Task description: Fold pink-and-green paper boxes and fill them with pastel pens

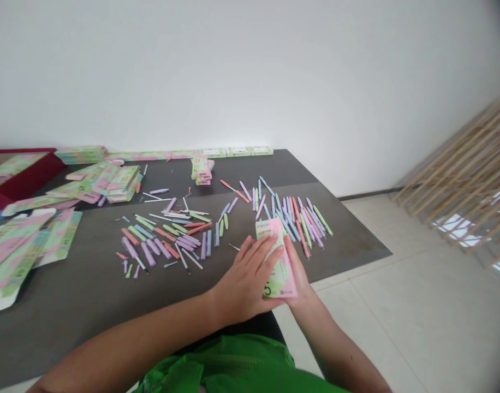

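Both my hands hold a small pink and green cardboard pen box (279, 270) over the near edge of the dark table (90, 284). My left hand (245, 278) lies over the box's left side with its fingers wrapped onto the top. From the right, my right hand (297, 273) grips it with the thumb along the edge. Just beyond the box lie several assembled pastel pens (301, 218). To the left lies a spread of pen barrels, caps and refills (168, 237).
Flat unfolded box blanks (24, 243) lie at the table's left, more in a heap (106, 183) further back. A small stack of filled boxes (201, 170) and a row of boxes (233, 152) stand by the white wall. A red tray (24, 169) is far left. Wooden slats (466, 174) lean at right.
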Available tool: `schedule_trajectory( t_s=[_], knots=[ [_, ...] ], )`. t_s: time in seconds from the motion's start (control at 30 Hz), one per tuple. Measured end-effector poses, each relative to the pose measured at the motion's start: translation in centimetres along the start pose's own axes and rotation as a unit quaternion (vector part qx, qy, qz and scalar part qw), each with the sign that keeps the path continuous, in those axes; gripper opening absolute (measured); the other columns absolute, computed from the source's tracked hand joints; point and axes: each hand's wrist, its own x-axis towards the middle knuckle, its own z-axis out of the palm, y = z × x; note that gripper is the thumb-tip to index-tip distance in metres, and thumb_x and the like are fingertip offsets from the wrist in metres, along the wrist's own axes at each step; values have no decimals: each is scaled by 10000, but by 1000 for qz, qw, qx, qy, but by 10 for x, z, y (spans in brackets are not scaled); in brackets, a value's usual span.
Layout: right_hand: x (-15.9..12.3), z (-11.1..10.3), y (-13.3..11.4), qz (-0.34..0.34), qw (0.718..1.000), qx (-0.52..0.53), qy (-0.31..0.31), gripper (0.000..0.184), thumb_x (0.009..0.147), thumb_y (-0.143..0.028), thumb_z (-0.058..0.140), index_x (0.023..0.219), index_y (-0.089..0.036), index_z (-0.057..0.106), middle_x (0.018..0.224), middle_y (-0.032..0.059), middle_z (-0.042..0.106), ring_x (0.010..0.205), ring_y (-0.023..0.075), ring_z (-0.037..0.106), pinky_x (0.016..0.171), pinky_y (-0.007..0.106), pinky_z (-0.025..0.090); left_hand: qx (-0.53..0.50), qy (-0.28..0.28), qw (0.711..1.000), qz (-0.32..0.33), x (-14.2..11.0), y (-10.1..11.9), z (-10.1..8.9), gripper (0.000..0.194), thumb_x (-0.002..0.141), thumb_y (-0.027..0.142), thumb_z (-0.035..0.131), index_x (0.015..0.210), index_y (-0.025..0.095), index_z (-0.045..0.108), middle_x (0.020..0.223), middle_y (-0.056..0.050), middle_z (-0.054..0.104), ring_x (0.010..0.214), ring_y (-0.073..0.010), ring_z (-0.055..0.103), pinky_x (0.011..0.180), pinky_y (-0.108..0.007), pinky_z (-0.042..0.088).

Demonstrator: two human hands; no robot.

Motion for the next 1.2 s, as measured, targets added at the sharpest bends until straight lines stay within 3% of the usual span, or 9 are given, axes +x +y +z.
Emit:
schedule_trajectory(
  t_s=[0.17, 0.27, 0.43, 0.53, 0.7, 0.83, 0.97, 1.1, 1.2],
  knots=[
    [9, 17, 0, -5, 1000, -1, 6, 586, 942, -582, 382, 1091, -78, 641, 935, 102, 709, 891, 174, 674, 839, 283, 535, 29, -3, 1000, 12, -7, -13, -2, 602, 902, 462, 524, 1391, 136, 393, 1424, -156, 480, 1368, -254, 384, 1175, -461, 230],
    [15, 24, -2, 11, 1000, 3, 7, 595, 957, -574, 351, 1044, -66, 647, 892, 115, 706, 825, 170, 682, 781, 272, 555, 46, 1, 999, 27, -8, -22, -3, 597, 906, 489, 502, 1364, 114, 427, 1412, -164, 493, 1358, -252, 400, 1144, -424, 310],
    [33, 27, -7, -34, 999, 2, -1, 523, 908, -585, 472, 982, -96, 642, 797, 86, 687, 711, 159, 658, 647, 254, 563, 104, 55, 993, 17, -11, -34, -2, 560, 891, 492, 524, 1325, 143, 471, 1375, -164, 528, 1322, -260, 450, 1111, -431, 368],
    [48, 32, -10, -9, 1000, -7, -21, 543, 893, -605, 484, 988, -89, 627, 789, 90, 675, 659, 141, 633, 532, 213, 525, 153, 79, 985, 32, -14, -43, -1, 532, 896, 456, 539, 1314, 133, 482, 1343, -166, 557, 1293, -270, 486, 1057, -400, 435],
    [73, 49, -15, -9, 992, -85, -90, 556, 884, -622, 481, 1069, -114, 610, 897, 107, 682, 839, 198, 646, 702, 306, 535, 186, 101, 976, 41, -9, -73, -12, 382, 955, 201, 438, 1321, 95, 467, 1308, -166, 589, 1288, -232, 499, 1038, -352, 457],
    [86, 45, -18, -80, 981, -166, -62, 475, 866, -578, 551, 1091, -162, 599, 985, 68, 664, 948, 178, 621, 821, 295, 481, 208, 107, 971, -48, 2, -130, -38, 401, 965, 192, 386, 1342, 75, 453, 1358, -177, 543, 1338, -230, 436, 1083, -378, 417],
    [91, 23, -16, -92, 973, -202, -58, 402, 817, -436, 676, 1118, -180, 598, 980, 40, 648, 915, 158, 612, 817, 270, 449, 205, 96, 952, -208, 6, -224, -76, 426, 964, 171, 319, 1359, 88, 453, 1446, -173, 446, 1391, -246, 342, 1162, -456, 286],
    [94, 10, -15, -100, 972, -199, -75, 341, 796, -342, 707, 1081, -172, 627, 917, 29, 636, 827, 142, 599, 779, 264, 445, 193, 54, 945, -259, 2, -314, -102, 402, 935, 120, 347, 1300, 53, 502, 1420, -199, 464, 1367, -261, 364, 1149, -486, 273],
    [96, 6, -17, -112, 975, -181, -69, 295, 801, -313, 700, 1059, -179, 649, 911, 32, 629, 824, 140, 586, 774, 265, 446, 162, -9, 946, -280, -1, -357, -103, 309, 921, 120, 443, 1195, 92, 584, 1329, -159, 558, 1288, -235, 462, 1113, -455, 338]
  ],
)
